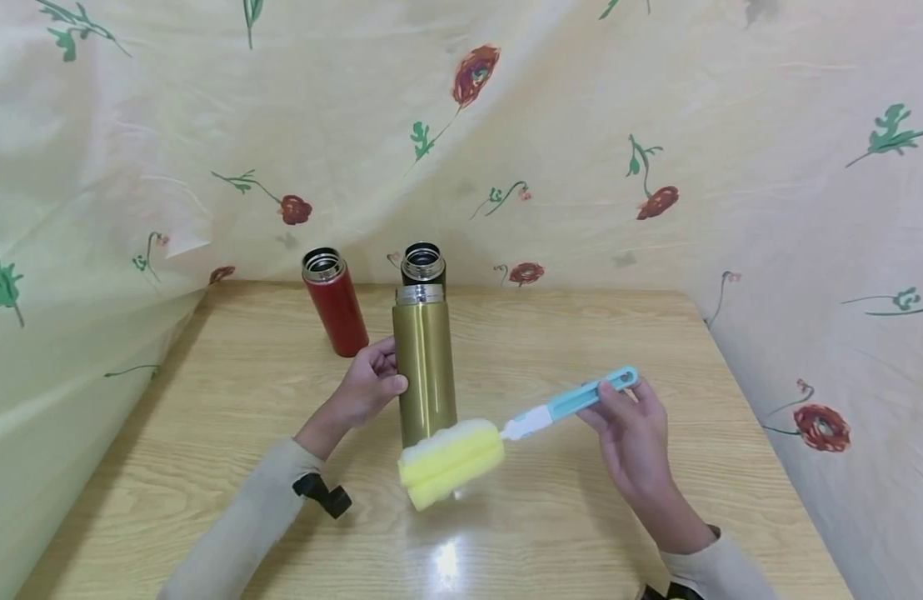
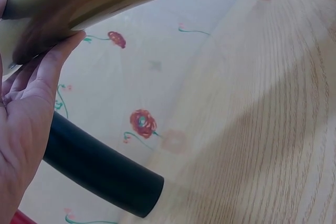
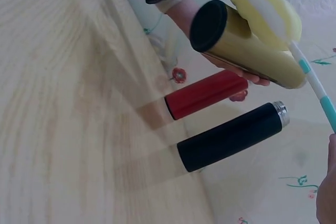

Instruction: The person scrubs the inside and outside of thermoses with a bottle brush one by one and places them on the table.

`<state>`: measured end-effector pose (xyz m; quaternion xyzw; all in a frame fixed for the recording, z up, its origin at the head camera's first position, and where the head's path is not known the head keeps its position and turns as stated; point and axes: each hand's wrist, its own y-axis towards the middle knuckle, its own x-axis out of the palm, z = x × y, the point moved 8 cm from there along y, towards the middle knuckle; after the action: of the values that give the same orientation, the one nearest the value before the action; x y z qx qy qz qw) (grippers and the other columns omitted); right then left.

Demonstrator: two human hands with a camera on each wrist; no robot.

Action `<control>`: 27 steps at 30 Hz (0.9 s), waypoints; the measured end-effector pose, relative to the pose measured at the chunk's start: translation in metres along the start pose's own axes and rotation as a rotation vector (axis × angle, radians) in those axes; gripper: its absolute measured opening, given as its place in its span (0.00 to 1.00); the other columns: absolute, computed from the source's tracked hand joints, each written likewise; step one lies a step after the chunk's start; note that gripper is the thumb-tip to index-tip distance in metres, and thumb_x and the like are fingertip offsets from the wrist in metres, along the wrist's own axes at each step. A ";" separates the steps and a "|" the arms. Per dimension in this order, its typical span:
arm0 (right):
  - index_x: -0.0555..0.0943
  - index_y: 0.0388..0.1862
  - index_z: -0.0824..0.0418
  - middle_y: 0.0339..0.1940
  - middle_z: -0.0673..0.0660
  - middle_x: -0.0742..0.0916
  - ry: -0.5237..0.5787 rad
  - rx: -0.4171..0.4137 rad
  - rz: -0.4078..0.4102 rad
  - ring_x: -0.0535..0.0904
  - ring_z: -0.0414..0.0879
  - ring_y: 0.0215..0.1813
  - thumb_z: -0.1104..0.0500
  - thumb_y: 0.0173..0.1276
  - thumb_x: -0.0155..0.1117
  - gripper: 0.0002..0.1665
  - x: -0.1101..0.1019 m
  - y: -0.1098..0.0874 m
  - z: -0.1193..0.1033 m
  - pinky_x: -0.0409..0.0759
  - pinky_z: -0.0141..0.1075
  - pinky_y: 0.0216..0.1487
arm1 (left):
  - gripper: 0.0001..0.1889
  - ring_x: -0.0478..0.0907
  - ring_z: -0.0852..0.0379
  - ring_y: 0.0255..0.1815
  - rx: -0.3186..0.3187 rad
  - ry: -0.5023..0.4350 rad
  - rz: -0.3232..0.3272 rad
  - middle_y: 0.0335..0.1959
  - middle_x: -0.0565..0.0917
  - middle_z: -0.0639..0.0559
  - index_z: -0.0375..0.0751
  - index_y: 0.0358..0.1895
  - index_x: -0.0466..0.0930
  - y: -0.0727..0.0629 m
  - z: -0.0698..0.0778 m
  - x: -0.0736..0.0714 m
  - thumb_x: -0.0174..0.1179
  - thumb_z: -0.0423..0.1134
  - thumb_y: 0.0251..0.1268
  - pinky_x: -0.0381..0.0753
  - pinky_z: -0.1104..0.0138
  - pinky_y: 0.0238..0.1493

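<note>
My left hand [image 1: 369, 385] grips a gold thermos bottle [image 1: 424, 367] round its side, its steel mouth uncapped at the top. In the right wrist view the gold bottle's dark base [image 3: 208, 26] hangs above the table. My right hand [image 1: 632, 429] holds a bottle brush by its blue handle [image 1: 589, 394]. The brush's yellow and white sponge head [image 1: 452, 463] points left and overlaps the lower end of the gold bottle in the head view. In the left wrist view, the left fingers [image 2: 50, 69] lie against the bottle's side.
A red thermos bottle [image 1: 337, 308] and a black one [image 3: 231, 136] stand uncapped toward the back of the wooden table [image 1: 551, 517]. The black one is partly hidden behind the gold bottle in the head view. Flower-printed cloth [image 1: 566, 108] hangs behind and along both sides.
</note>
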<state>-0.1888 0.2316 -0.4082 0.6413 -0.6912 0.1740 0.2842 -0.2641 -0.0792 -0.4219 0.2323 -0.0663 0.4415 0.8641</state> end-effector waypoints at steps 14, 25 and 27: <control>0.74 0.46 0.64 0.37 0.56 0.86 0.011 0.002 -0.020 0.88 0.47 0.41 0.72 0.78 0.51 0.07 0.001 0.000 0.004 0.86 0.40 0.51 | 0.31 0.86 0.57 0.46 -0.001 -0.025 -0.002 0.47 0.88 0.51 0.42 0.60 0.75 0.003 -0.002 0.001 0.77 0.48 0.57 0.87 0.66 0.49; 0.74 0.45 0.65 0.39 0.58 0.85 0.077 -0.019 -0.003 0.88 0.48 0.42 0.71 0.78 0.52 0.05 0.006 0.020 -0.001 0.85 0.39 0.53 | 0.30 0.86 0.57 0.49 0.010 -0.055 -0.041 0.49 0.88 0.50 0.42 0.60 0.77 0.001 -0.003 0.003 0.76 0.50 0.58 0.86 0.65 0.52; 0.74 0.45 0.65 0.39 0.58 0.85 0.093 -0.026 0.007 0.88 0.48 0.42 0.71 0.78 0.52 0.04 0.007 0.025 -0.003 0.85 0.38 0.53 | 0.30 0.86 0.57 0.48 0.017 -0.065 -0.043 0.49 0.88 0.50 0.41 0.60 0.77 0.001 -0.003 0.003 0.77 0.50 0.57 0.86 0.66 0.52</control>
<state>-0.2128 0.2304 -0.3981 0.6263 -0.6818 0.1954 0.3236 -0.2629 -0.0751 -0.4232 0.2550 -0.0855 0.4155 0.8690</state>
